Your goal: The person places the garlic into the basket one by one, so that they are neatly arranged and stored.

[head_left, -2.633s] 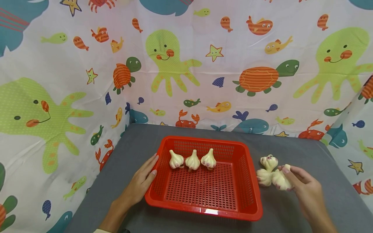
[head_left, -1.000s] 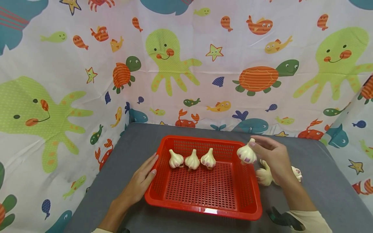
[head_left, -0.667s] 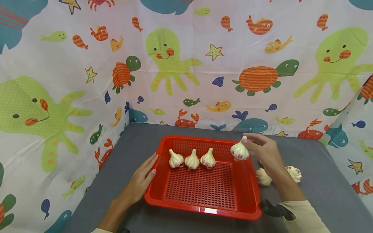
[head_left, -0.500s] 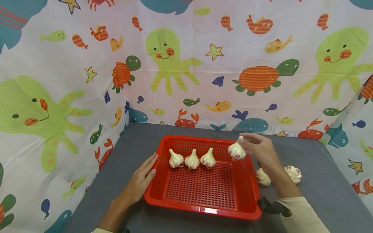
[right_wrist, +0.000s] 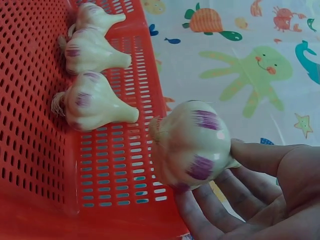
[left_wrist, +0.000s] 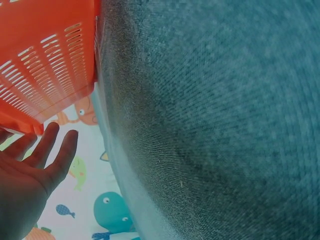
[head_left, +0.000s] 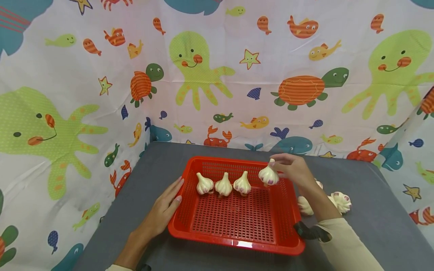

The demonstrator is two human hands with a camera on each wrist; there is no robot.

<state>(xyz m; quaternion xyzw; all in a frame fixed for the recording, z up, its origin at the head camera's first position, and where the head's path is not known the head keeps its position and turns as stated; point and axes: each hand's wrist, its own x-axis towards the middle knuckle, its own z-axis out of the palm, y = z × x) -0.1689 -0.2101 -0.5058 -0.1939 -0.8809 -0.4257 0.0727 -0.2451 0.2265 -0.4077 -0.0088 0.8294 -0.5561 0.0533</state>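
My right hand (head_left: 294, 172) pinches a white garlic bulb (head_left: 268, 176) by its neck, over the back right part of a red plastic basket (head_left: 234, 222). In the right wrist view, thumb and fingers meet at the neck of this purple-streaked bulb (right_wrist: 192, 145), its root end pointing away from the palm. Three more garlic bulbs (head_left: 223, 186) stand in a row along the basket's back wall, necks up. On the basket's left rim rests my left hand (head_left: 158, 216), its fingers straight; the left wrist view shows fingers (left_wrist: 62, 152) extended beside the slotted wall.
Several garlic bulbs (head_left: 340, 202) lie clustered on the grey table (head_left: 379, 233) right of the basket, partly hidden by my right forearm. A white curtain (head_left: 234, 113) printed with sea animals rises behind the table and along both sides.
My right hand has lifted a garlic bulb off the cluster on the right and carried it left over the basket's rim. The left hand and the basket have stayed in place.
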